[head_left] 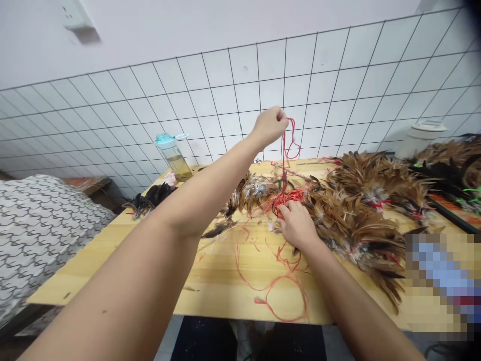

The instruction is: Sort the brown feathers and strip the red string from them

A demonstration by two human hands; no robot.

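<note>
My left hand (269, 125) is raised above the table, fingers pinched on a red string (286, 145) that hangs in loops down to a tangle of red string (287, 198). My right hand (296, 223) rests on the wooden table (150, 250), fingers curled into that tangle beside a heap of brown feathers (356, 200). More loose red string (280, 296) lies curled near the table's front edge.
A clear bottle with a teal cap (173, 156) stands at the table's back left near black feathers (150, 198). A white tiled wall is behind. A white container (419, 138) sits at the back right. A patterned cushion (41, 220) lies left of the table.
</note>
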